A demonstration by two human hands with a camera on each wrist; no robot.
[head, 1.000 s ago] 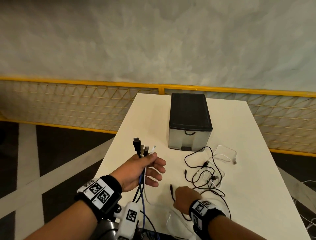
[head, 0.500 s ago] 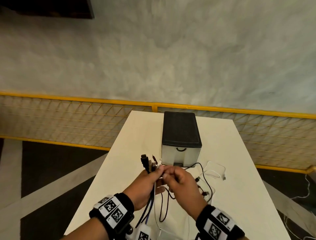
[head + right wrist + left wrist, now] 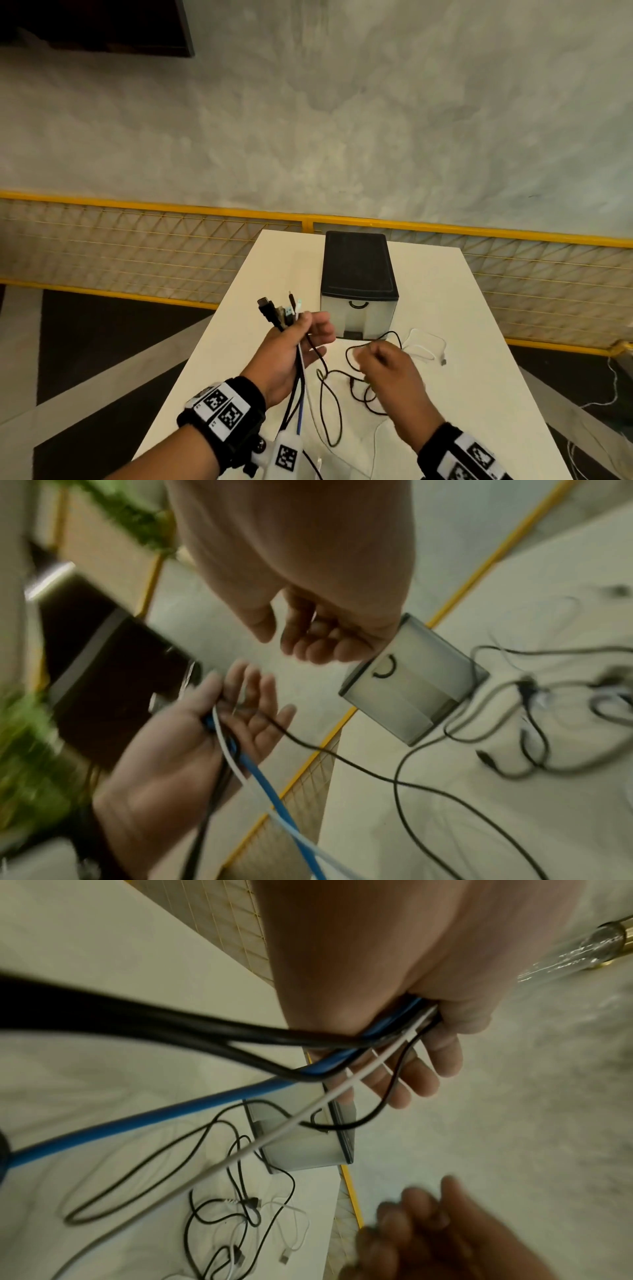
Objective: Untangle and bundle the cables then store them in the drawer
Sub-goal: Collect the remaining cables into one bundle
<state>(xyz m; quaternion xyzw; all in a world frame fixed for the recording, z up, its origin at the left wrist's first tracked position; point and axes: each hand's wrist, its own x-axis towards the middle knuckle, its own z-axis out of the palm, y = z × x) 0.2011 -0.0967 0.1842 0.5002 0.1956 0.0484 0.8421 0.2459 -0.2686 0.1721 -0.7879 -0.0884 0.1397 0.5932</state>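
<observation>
Now one more thin black lead added to the plugs [image 3: 281,310] since half a second back; sorting well on, bundling and stowing not begun. Left hand [image 3: 294,346] raised above the table's [image 3: 479,342] left edge, pinching that bunch upright. Right hand [image 3: 388,371] drawn away, loosely curled, empty, above the tangle [image 3: 363,387] mid-table. Drawer [image 3: 358,313] closed near the far edge.
</observation>
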